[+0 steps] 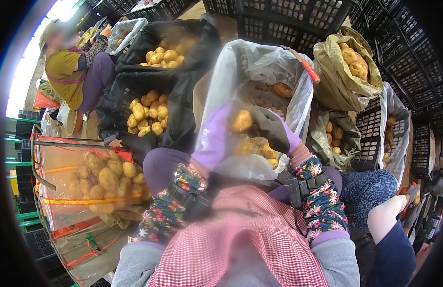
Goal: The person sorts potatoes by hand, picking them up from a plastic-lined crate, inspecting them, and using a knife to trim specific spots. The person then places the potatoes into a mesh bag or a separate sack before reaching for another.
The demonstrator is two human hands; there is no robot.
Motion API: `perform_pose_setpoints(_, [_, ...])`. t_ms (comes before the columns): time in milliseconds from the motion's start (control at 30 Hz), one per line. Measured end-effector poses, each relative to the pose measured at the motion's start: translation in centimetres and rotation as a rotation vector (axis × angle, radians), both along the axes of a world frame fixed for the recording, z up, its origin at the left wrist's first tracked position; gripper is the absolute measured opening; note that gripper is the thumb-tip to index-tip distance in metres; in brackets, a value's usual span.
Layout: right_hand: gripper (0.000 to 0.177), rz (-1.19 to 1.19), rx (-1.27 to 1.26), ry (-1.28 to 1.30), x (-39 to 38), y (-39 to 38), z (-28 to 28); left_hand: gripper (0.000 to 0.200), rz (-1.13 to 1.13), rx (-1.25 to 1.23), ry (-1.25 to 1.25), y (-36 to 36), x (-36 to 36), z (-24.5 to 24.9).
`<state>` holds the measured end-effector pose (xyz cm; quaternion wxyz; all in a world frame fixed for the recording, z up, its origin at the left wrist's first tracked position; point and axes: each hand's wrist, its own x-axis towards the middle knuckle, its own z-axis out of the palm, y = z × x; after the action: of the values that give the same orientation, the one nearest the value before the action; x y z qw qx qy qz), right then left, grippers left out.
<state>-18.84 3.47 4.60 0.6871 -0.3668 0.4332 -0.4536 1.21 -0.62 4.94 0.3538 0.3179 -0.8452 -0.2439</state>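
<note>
A yellow potato (pixel 241 120) is held up between my two gloved hands, over a crate (pixel 227 71) lined with clear plastic. My left hand (pixel 214 136), in a purple glove, closes on it from the left; its fingertips are blurred. From the right, my right hand (pixel 270 130) presses its dark-coated fingers against the same potato. Below them, several potatoes (pixel 269 151) lie in the lined crate, and a browner potato (pixel 282 90) rests near its far end. A red-handled knife (pixel 306 68) lies across the crate's far right rim.
Black-lined crates of potatoes (pixel 147 112) stand ahead to the left. A mesh sack of potatoes (pixel 109 182) is at my left. Open sacks (pixel 346 88) and stacked black crates (pixel 288 19) stand right and beyond. One person (pixel 70 71) sits far left; another's knee (pixel 370 191) is close right.
</note>
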Motion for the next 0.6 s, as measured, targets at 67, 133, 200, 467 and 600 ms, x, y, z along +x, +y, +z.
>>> perform_pose_setpoints(67, [0.045,-0.022,-0.102,0.203,1.0,-0.1,-0.3,0.08,0.028,0.009,-0.056,0.2,-0.2,0.4])
perform_pose_setpoints(133, [0.04,-0.069,-0.052,0.265,1.0,-0.2,-0.5,0.076,-0.041,0.156,0.046,0.1,-0.4,-0.3])
perform_pose_setpoints(200, [0.035,-0.151,0.152,0.191,-0.3,-0.4,-0.4,0.071,-0.097,0.561,0.288,0.2,-0.6,-0.3])
perform_pose_setpoints(467, [0.025,-0.015,0.033,0.062,0.1,0.0,0.0,0.057,-0.118,1.311,0.717,0.4,-0.3,1.1])
perform_pose_setpoints(600, [0.024,-0.248,-0.059,0.323,-1.5,-0.8,-2.0,0.047,-0.237,1.81,1.099,-0.7,0.2,0.7])
